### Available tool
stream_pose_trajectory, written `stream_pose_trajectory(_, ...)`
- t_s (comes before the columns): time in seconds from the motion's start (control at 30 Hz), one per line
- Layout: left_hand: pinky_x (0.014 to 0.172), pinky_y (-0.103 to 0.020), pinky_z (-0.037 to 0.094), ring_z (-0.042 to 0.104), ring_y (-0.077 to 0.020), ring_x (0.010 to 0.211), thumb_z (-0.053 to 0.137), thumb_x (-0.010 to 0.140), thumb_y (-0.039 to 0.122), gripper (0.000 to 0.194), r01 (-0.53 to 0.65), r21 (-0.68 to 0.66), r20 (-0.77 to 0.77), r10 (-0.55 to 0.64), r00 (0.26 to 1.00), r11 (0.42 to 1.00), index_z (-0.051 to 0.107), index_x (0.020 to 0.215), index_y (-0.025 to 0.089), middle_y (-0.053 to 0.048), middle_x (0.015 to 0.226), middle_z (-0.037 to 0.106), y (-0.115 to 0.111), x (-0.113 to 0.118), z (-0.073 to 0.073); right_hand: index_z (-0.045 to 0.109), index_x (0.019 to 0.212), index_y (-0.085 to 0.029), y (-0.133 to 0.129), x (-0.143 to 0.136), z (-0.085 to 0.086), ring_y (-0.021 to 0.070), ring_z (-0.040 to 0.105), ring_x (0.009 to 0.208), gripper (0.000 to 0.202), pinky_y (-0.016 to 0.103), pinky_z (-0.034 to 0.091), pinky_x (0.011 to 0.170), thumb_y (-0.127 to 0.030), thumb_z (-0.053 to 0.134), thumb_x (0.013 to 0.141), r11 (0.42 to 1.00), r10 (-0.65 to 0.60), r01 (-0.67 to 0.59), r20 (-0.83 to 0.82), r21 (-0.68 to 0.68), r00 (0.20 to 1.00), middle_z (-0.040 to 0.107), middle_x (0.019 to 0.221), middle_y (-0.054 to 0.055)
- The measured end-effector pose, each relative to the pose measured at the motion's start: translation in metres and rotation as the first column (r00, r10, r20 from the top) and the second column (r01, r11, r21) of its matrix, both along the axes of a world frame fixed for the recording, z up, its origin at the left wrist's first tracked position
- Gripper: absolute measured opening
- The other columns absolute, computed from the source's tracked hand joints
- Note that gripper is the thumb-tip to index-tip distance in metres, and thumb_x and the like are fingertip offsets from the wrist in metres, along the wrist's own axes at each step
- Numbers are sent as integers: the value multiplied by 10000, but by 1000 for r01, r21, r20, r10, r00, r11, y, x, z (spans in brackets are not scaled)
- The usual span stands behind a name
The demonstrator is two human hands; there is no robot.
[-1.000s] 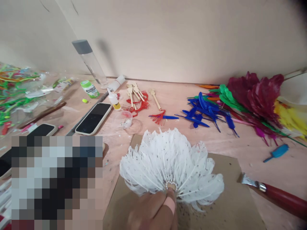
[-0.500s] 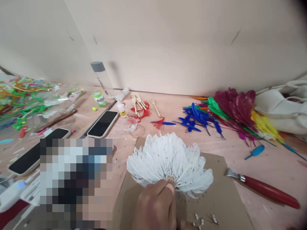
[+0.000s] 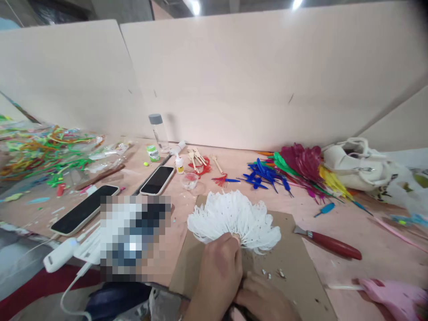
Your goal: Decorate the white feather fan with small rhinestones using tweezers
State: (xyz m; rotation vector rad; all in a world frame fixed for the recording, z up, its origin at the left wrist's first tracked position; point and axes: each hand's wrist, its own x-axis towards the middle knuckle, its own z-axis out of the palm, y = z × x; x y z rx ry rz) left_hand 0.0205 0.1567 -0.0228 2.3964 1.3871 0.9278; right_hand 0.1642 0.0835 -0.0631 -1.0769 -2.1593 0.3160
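A white feather fan [image 3: 234,216] with small dark specks lies spread over a brown cardboard sheet [image 3: 284,258]. My left hand [image 3: 222,261] is closed around the base of the fan, where the quills meet; the handle is mostly hidden beneath the fingers. Low in the view, my right hand [image 3: 264,296] is close below my left hand, blurred, with its fingertips hidden near the left wrist. Small silvery bits [image 3: 280,273] lie on the cardboard to the right of both hands.
A red-handled blade tool [image 3: 334,245] and a pink glue gun [image 3: 391,290] lie at right. Blue feathers [image 3: 262,171] and a white bag [image 3: 356,165] are behind. Phones [image 3: 87,209], a small glue bottle [image 3: 179,164] and a clear bottle [image 3: 160,133] stand or lie leftward.
The camera view has tilted up and turned right, showing more wall and the pink glue gun. My right hand has come into view beside the left, which keeps its hold on the fan.
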Motion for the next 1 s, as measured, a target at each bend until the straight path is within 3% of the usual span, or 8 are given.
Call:
stream_pose_trajectory(0.13,588,-302,310,622,-144,592,579,957,29,371,-35,19,-9,35,999,999,533,634,205,-4,646,660,2,1,-4,751,1128,-275,-1,1,1,188,767,981,228,267,612,835,-221,561,1012,994,51,-57,-62,-96,997,811,1065,38)
stream_pose_trajectory(0.33,605,-304,333,678,-166,635,631,957,55,349,-77,61,-39,79,996,995,613,638,195,-35,673,714,5,4,-9,766,1125,-278,-12,-7,22,213,774,1058,228,329,602,900,-262,561,1027,984,-55,30,-144,-175,988,815,1120,41)
stream_pose_trajectory(0.5,631,-295,391,722,-185,710,695,970,120,273,-119,107,-59,125,990,987,710,709,201,-36,732,756,1,-2,-5,785,1109,-266,-16,-10,25,253,755,1077,281,423,592,932,-304,514,1044,963,-95,52,-152,-263,984,802,1139,69)
stream_pose_trajectory(0.67,714,-342,466,732,-256,843,679,1001,164,162,-228,169,-70,242,968,959,810,912,198,-75,870,799,-1,-31,-3,778,1103,-261,-18,-10,18,315,691,1331,263,521,545,1084,-333,529,1054,954,-127,80,-148,-289,981,799,1207,81)
stream_pose_trajectory(0.77,792,-373,506,714,-291,917,746,959,175,123,-207,200,-115,233,966,958,827,872,205,-79,861,804,3,-49,-7,773,1092,-264,-18,-10,14,324,665,1390,259,552,522,1120,-343,527,1067,951,-136,89,-143,-295,980,804,1207,78)
stream_pose_trajectory(0.83,842,-384,522,702,-298,951,808,941,263,64,-173,218,-146,208,967,960,853,962,221,-66,887,822,7,-62,-8,772,1090,-259,-17,-10,11,326,671,1383,260,562,521,1122,-353,530,1068,952,-136,89,-142,-293,981,802,1215,90)
stream_pose_trajectory(0.93,952,-421,513,685,-315,1027,821,952,417,324,-183,246,-171,229,958,952,833,1210,223,-68,981,847,13,-87,1,772,1104,-259,-17,-9,7,327,671,1385,265,571,525,1122,-367,531,1074,953,-146,101,-142,-284,979,799,1231,99)
stream_pose_trajectory(1.0,973,-472,488,659,-360,1095,831,931,482,413,-260,262,-173,310,935,930,819,1235,201,-109,1085,847,19,-109,10,775,1132,-278,-17,-8,5,325,665,1394,270,585,520,1130,-380,529,1084,955,-157,113,-142,-274,977,797,1251,87)
